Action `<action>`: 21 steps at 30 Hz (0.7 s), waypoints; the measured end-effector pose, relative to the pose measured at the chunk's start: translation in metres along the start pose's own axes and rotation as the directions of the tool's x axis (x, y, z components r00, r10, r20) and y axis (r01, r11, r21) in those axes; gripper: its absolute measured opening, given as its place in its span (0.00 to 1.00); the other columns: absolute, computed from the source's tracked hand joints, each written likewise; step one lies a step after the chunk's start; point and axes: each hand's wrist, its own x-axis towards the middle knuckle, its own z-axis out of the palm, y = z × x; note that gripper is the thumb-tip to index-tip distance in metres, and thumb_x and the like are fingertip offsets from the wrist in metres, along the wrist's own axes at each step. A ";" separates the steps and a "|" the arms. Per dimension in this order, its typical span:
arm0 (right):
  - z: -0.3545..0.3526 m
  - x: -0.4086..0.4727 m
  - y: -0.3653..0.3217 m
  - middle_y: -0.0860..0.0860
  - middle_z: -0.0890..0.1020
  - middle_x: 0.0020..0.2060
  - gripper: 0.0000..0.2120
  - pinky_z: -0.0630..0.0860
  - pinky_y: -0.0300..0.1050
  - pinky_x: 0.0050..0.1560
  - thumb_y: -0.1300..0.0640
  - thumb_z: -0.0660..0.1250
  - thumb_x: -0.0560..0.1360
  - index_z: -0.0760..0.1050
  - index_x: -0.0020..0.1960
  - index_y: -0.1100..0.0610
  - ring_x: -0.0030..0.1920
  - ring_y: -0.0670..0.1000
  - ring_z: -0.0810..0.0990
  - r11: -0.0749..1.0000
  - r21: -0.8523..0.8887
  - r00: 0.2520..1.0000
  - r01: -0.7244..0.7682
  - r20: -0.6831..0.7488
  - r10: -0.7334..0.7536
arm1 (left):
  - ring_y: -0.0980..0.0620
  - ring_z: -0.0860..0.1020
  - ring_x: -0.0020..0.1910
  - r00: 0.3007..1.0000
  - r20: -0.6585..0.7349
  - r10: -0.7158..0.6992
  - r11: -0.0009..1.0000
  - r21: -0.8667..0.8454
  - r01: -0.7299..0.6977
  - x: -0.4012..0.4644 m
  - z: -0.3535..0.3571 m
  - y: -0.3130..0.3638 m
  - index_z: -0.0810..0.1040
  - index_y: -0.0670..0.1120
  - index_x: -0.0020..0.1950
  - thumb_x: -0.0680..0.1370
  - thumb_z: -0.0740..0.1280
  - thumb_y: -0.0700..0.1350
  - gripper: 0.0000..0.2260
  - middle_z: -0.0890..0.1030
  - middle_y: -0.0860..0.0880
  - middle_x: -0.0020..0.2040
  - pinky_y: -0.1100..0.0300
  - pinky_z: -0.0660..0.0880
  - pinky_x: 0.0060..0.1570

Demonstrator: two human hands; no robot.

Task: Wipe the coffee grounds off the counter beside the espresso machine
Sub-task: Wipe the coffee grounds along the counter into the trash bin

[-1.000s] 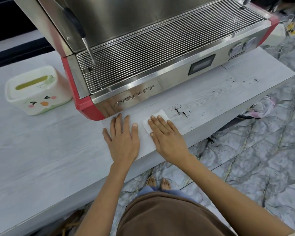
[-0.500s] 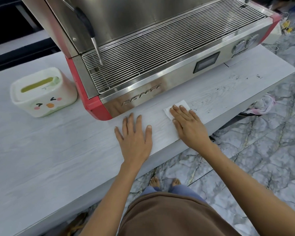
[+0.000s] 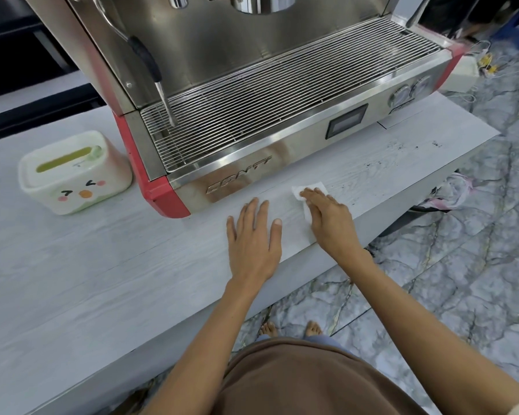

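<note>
- Because the tissue box [image 3: 74, 172] sits on the bench [image 3: 81, 274] just left of the espresso machine [image 3: 252, 94], well away from the mess, a fresh sheet means a reach across the machine's red corner; a loaded wipe carried that way could drop grains on a part of the bench that looks clean.
- While the left hand [image 3: 253, 238] lies flat and spread on the bench in front of the machine, holding nothing, it sits just left of the wiping; a stroke drawn back toward it would likely push grounds under the palm.
- Though the right hand [image 3: 330, 218] presses a white wipe [image 3: 310, 190] flat under extended fingers, pinning rather than gripping it, only part of the sheet is covered; the free corner toward the machine could fold under or skid, smearing rather than lifting.
- Since the hand works close to the bench's front edge, an outward stroke may sweep grains onto the marble floor [image 3: 450, 265].
- As the coffee grounds [image 3: 372, 166] lie right of the wipe, scattered in front of the machine's display and gauges and thinning toward the bench's right end, I judge most are not yet wiped; the far specks [image 3: 436, 143] could be missed.
- Where the grounds lie nearest the machine's base, strokes toward it could pack grains against it.
</note>
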 end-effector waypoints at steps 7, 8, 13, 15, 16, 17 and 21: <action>0.011 -0.039 -0.023 0.54 0.78 0.64 0.16 0.67 0.55 0.69 0.55 0.57 0.81 0.75 0.64 0.59 0.69 0.57 0.71 0.970 -0.052 0.959 0.237 0.175 -0.224 | 0.60 0.54 0.80 0.997 -0.055 -0.047 0.980 -0.194 0.035 0.000 -0.004 0.002 0.62 0.51 0.80 0.84 0.44 0.58 0.27 0.61 0.53 0.81 0.49 0.45 0.80; 0.016 -0.041 -0.023 0.54 0.78 0.64 0.17 0.67 0.56 0.69 0.54 0.56 0.81 0.75 0.64 0.59 0.69 0.57 0.71 0.966 -0.063 0.952 0.250 0.199 -0.234 | 0.59 0.54 0.80 0.997 -0.057 -0.046 0.981 -0.191 0.035 0.000 -0.003 0.001 0.63 0.51 0.79 0.83 0.44 0.59 0.27 0.61 0.53 0.81 0.49 0.45 0.80; 0.025 -0.043 -0.028 0.55 0.72 0.69 0.21 0.62 0.51 0.72 0.52 0.53 0.81 0.69 0.70 0.60 0.71 0.53 0.67 0.974 -0.085 0.952 0.211 0.243 -0.185 | 0.59 0.56 0.79 0.996 -0.068 -0.050 0.984 -0.175 0.037 0.000 -0.002 0.002 0.64 0.51 0.78 0.83 0.45 0.58 0.26 0.63 0.52 0.80 0.49 0.47 0.80; 0.028 -0.039 -0.032 0.56 0.70 0.71 0.23 0.61 0.52 0.73 0.51 0.51 0.81 0.68 0.71 0.61 0.72 0.53 0.66 0.981 -0.097 0.960 0.169 0.244 -0.141 | 0.59 0.57 0.79 0.996 -0.073 -0.054 0.984 -0.174 0.041 0.001 -0.001 0.002 0.65 0.51 0.78 0.84 0.45 0.58 0.26 0.64 0.52 0.80 0.48 0.48 0.79; 0.030 -0.037 -0.034 0.57 0.70 0.70 0.23 0.61 0.52 0.73 0.51 0.51 0.81 0.68 0.71 0.62 0.72 0.54 0.66 0.981 -0.112 0.962 0.159 0.241 -0.128 | 0.59 0.57 0.79 0.996 -0.076 -0.055 0.984 -0.174 0.041 0.001 -0.001 0.002 0.65 0.51 0.78 0.84 0.45 0.58 0.26 0.64 0.52 0.80 0.48 0.48 0.79; 0.031 -0.036 -0.034 0.57 0.71 0.70 0.23 0.61 0.53 0.73 0.51 0.50 0.81 0.69 0.70 0.62 0.72 0.54 0.66 0.979 -0.131 0.963 0.156 0.240 -0.122 | 0.59 0.57 0.79 0.995 -0.079 -0.055 0.984 -0.173 0.041 0.001 -0.001 0.002 0.65 0.51 0.78 0.84 0.45 0.58 0.26 0.64 0.52 0.79 0.49 0.48 0.79; 0.032 -0.025 -0.029 0.59 0.71 0.70 0.23 0.60 0.52 0.72 0.52 0.50 0.81 0.70 0.70 0.63 0.72 0.56 0.67 0.969 -0.184 0.960 0.166 0.255 -0.116 | 0.58 0.58 0.79 0.995 -0.088 -0.053 0.987 -0.157 0.039 0.002 0.000 0.002 0.65 0.50 0.78 0.83 0.45 0.57 0.26 0.64 0.52 0.79 0.49 0.49 0.79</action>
